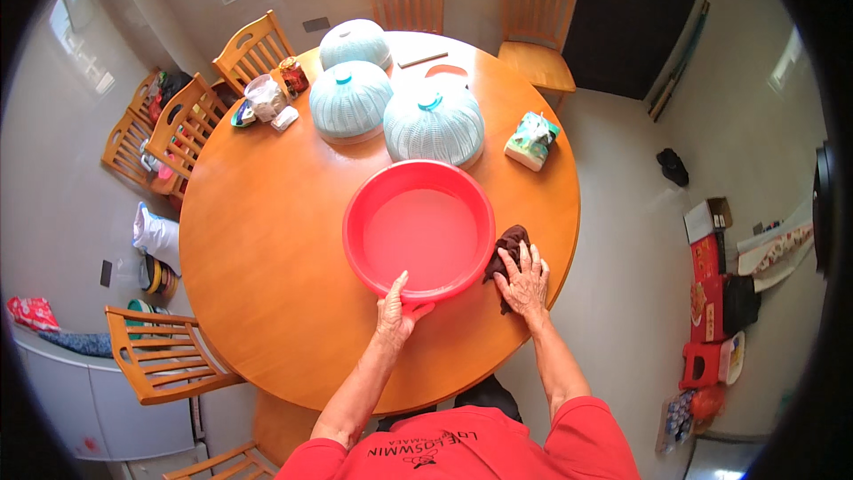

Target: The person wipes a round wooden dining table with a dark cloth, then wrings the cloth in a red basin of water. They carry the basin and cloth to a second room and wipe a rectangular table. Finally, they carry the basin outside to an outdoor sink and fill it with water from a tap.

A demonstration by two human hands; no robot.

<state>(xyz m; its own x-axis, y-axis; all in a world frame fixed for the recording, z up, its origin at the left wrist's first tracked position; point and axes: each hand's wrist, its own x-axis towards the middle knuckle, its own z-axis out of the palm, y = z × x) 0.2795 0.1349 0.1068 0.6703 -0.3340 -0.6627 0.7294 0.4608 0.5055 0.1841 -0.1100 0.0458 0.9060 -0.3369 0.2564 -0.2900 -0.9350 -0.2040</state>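
A red plastic basin (355,231) stands on the round wooden table (258,249), in front of me. Its near rim is gripped by my left hand (394,316), thumb on top and fingers under the edge. To the right of the basin lies a crumpled dark brown cloth (511,238). My right hand (526,284) is pressed down over this cloth against the tabletop, fingers somewhat apart and bent onto it; part of the cloth is hidden beneath the palm. The inside of the basin looks plain red, and I cannot tell whether it holds water.
Three pale blue mesh food covers (434,129) stand behind the basin. A tissue pack (531,142) lies at the right; a jar (293,76) and bags (265,98) sit at the far left. Wooden chairs (164,356) surround the table. Boxes (708,293) line the right wall.
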